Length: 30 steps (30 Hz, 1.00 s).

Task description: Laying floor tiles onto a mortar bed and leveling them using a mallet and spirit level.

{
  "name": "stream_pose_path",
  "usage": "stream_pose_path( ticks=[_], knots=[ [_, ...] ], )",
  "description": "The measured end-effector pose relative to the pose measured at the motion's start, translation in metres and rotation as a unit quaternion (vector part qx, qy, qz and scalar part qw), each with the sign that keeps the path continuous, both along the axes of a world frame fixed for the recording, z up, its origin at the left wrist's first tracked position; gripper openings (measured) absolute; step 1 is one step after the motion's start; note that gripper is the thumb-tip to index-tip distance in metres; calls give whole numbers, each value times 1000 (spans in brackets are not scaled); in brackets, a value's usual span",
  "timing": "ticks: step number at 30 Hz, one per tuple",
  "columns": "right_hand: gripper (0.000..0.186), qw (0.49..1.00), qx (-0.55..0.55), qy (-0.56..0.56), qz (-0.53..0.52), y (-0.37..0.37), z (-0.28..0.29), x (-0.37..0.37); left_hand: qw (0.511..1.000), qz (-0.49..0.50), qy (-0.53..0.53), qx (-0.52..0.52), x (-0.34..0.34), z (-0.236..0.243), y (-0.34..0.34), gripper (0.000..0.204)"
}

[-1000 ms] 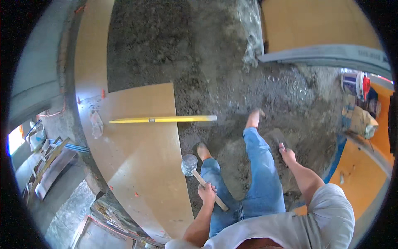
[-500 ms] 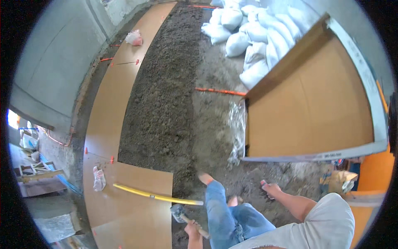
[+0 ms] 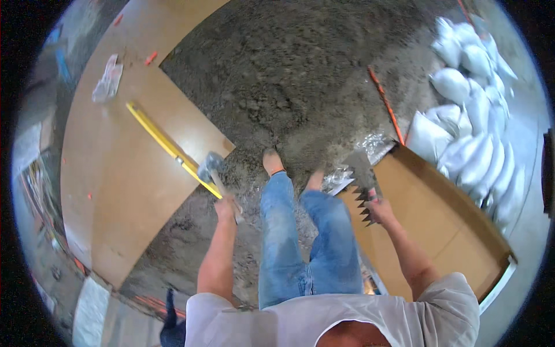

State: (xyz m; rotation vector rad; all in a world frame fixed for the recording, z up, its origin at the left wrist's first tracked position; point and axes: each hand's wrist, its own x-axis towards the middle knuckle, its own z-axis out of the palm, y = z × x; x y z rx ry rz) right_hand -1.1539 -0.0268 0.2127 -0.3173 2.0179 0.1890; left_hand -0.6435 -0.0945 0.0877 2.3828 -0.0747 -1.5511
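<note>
My left hand [image 3: 225,207] is closed round the wooden handle of a rubber mallet [image 3: 211,168], its dark head pointing away from me. Just beyond the mallet, a yellow spirit level [image 3: 155,132] lies slantwise on large tan floor tiles [image 3: 104,191]. On my right, my right hand [image 3: 378,210] grips the red handle of a notched trowel [image 3: 362,173], whose grey blade shows pointed teeth along one side. The trowel hangs over the near corner of a large open cardboard box [image 3: 428,222]. Both bare feet stand on grey mortar [image 3: 254,110] between the tiles and the box.
White filled sacks [image 3: 474,110] are heaped at the right. An orange conduit [image 3: 386,104] runs toward the box. On the tiles lie a crumpled plastic bag [image 3: 108,80] and small red tile-levelling pieces [image 3: 151,58]. Clutter lines the left edge.
My view has turned right and tilted downward, so tiles, sacks and box appear shifted. Both arms now show fully, still holding the mallet and the trowel; the toothed blade is now plainly seen.
</note>
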Motion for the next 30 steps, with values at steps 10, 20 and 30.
stream_pose_path(
  ticks=[10,20,30],
  knots=[
    [28,926,-41,81,367,-227,-190,-101,957,-70,-278,-48,63,-176,-126,29],
    [41,887,-123,82,437,-346,-345,-38,959,9,-270,-86,115,-285,-115,39],
    [37,894,-178,-162,378,-507,-328,94,869,-8,-241,-432,-41,-61,-222,32]
  ],
)
